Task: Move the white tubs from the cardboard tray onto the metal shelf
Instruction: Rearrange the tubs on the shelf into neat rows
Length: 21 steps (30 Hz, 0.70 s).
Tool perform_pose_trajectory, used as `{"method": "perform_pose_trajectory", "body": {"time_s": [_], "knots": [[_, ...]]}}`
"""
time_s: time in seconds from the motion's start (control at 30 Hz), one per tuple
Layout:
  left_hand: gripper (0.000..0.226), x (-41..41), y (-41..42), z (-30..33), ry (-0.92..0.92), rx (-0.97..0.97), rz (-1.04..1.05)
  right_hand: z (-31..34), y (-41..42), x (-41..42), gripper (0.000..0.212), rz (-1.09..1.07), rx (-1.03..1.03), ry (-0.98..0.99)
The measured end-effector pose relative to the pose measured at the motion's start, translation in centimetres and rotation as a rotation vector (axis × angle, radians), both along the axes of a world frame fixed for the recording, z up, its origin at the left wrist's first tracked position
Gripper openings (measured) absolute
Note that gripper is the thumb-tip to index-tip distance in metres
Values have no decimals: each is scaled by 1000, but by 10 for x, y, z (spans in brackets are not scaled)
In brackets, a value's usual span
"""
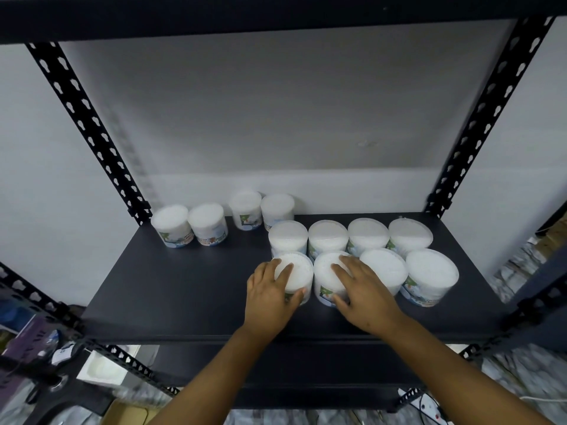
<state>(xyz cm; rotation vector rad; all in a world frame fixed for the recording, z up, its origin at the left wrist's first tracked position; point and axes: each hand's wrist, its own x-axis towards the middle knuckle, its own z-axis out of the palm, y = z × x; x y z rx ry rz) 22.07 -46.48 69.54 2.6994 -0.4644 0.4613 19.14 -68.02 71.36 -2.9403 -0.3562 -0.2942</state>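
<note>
Several white tubs with clear lids stand on the dark metal shelf (184, 289). My left hand (271, 289) grips the front-left tub (299, 266) from above, fingers over its lid and thumb on its side. My right hand (362, 289) grips the tub beside it (325, 271) the same way. Both tubs rest on the shelf, touching each other, in a front row with two more tubs (429, 276) to the right. A second row of tubs (366, 234) stands just behind. More tubs (208, 223) stand at the back left. A corner of the cardboard tray (129, 412) shows at the bottom left.
Black slotted uprights (89, 130) frame the shelf on both sides, and an upper shelf (276, 13) hangs overhead. A white wall is behind. The shelf's left front area is bare. Below left are a white box (102, 368) and clutter; cables (429, 406) lie at the lower right.
</note>
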Motion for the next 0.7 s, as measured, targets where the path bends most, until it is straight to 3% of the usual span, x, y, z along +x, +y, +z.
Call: {"method": "perform_pose_trajectory", "body": {"time_s": [0.7], "knots": [[58, -5, 5, 6, 55, 28, -37, 7, 6, 1, 66, -1, 16, 78]]}}
